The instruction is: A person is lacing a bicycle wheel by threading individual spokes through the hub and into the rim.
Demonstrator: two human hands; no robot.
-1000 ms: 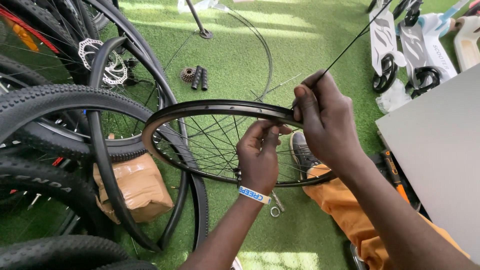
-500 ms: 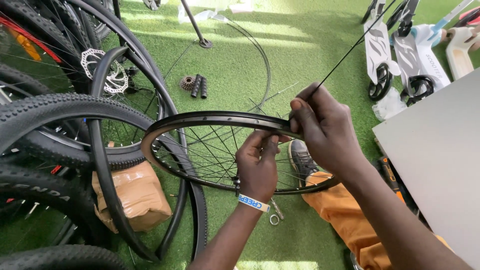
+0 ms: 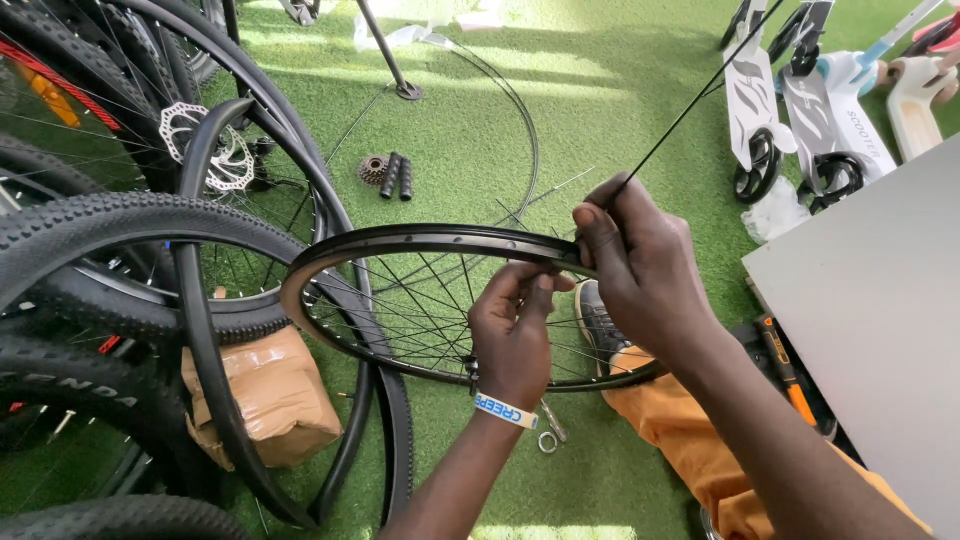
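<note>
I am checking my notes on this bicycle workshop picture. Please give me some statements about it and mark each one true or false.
1. The right hand pinches a thin black spoke that rises away from the rim. True.
2. The left hand is on the bare black wheel rim. True.
3. The rim has a tyre fitted on it. False: it is bare, and its spokes show.
4. The ground is grey concrete. False: it is green artificial grass.
5. A small cassette sprocket lies on the grass beyond the rim. True.
6. The left wrist is bare. False: it wears a wristband.
</note>
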